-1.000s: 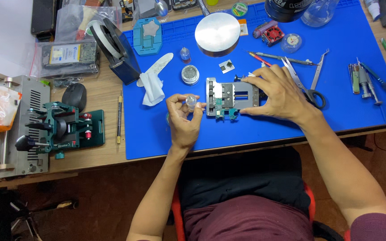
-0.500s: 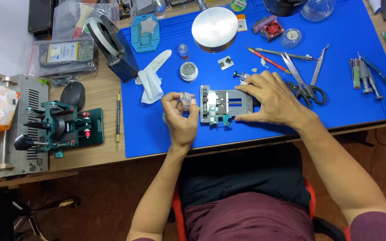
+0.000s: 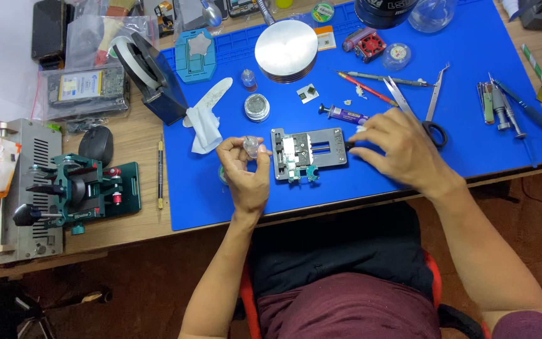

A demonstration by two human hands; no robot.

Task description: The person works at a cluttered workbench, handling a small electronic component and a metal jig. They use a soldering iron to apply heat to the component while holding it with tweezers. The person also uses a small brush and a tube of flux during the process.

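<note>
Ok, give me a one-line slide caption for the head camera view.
Left hand holds a small clear jar beside a metal board holder on a blue mat; right hand rests at the holder's edge.

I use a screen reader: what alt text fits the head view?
Over a blue mat, the left hand holds a small clear vial beside a metal board holder; the right hand rests at the holder's right end.
</note>
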